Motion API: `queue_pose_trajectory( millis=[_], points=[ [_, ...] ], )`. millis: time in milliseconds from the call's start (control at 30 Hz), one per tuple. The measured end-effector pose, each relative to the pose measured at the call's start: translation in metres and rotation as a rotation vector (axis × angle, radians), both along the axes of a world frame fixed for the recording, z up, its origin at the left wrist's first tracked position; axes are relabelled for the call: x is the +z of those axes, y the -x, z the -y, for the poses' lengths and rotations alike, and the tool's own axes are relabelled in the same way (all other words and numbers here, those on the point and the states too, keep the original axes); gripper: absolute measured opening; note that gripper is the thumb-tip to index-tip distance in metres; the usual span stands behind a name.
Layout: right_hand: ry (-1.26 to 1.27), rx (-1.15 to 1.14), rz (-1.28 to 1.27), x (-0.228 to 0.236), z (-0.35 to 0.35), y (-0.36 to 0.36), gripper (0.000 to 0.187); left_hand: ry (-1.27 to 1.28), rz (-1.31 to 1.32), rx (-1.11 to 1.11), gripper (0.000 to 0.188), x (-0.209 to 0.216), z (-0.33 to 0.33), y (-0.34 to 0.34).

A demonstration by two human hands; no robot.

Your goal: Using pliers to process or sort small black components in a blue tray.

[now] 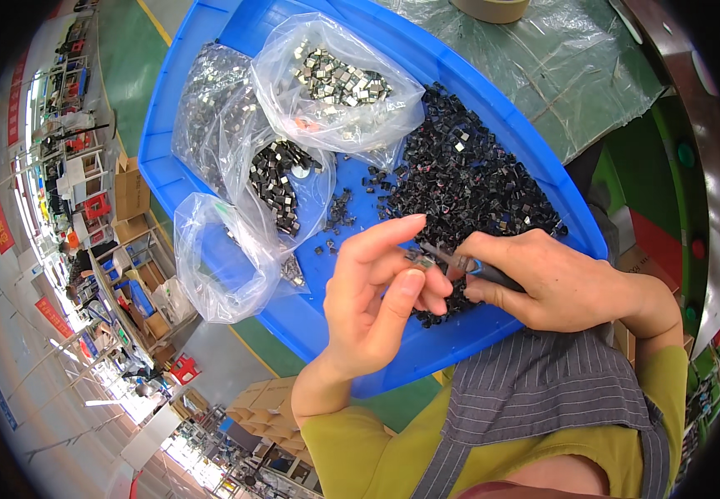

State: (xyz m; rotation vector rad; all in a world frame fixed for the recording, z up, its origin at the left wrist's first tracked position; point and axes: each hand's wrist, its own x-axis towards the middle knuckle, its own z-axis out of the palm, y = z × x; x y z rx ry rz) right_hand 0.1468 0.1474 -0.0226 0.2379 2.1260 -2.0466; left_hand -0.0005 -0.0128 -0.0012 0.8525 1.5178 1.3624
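Pointed tool close to bare fingertips over a crowded tray

The left hand (381,303) pinched a small component (420,259) near the thumb tip, with the index finger raised clear and the other fingers curled in behind. The right hand (559,279) had its fingers wrapped around a hand tool (500,277) with a black-and-blue handle, its narrow tip right beside the component; the grip hid the tool's exact kind. A slip of that tip could have nicked the left fingertips, since no glove covered them. Too light a pinch, or a sideways push from the tool, could have sent the component down into the pile of black components (476,166) below, where it would have been hard to pick out again.

Both hands hung over the near side of the blue tray (505,108) and hid part of the pile. To the left, an open clear bag of silver-topped pieces (285,66) leaned close to the pile; a knock could have spilled and mixed the two. Another clear bag (227,258) gaped near the left hand, its loose film liable to snag a wrist. Beyond the tray, a tape roll (491,10) sat on a film-covered table (543,58).
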Motion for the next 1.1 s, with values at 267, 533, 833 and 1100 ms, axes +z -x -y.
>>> queue_pose_trajectory(
  millis=[267, 533, 833, 1100],
  points=[
    [0.195, 0.054, 0.006, 0.0031, -0.0059, -0.0007, 0.02, 0.011, 0.056, -0.056, 0.045, -0.0019, -0.0022, 0.003],
    [0.167, 0.092, 0.012, 0.0001, -0.0049, -0.0009, 0.023, 0.077, 0.057, -0.068, 0.045, 0.0004, -0.0034, 0.0054],
    [0.034, 0.078, 0.04, 0.0002, -0.0024, -0.0016, 0.023, 0.142, 0.135, -0.019, 0.042, -0.001, -0.005, 0.0019],
    [0.048, 0.038, 0.073, 0.0019, -0.0023, -0.0012, 0.022, 0.074, -0.776, -0.06, 0.012, -0.0069, -0.0029, -0.0024]
  ],
)
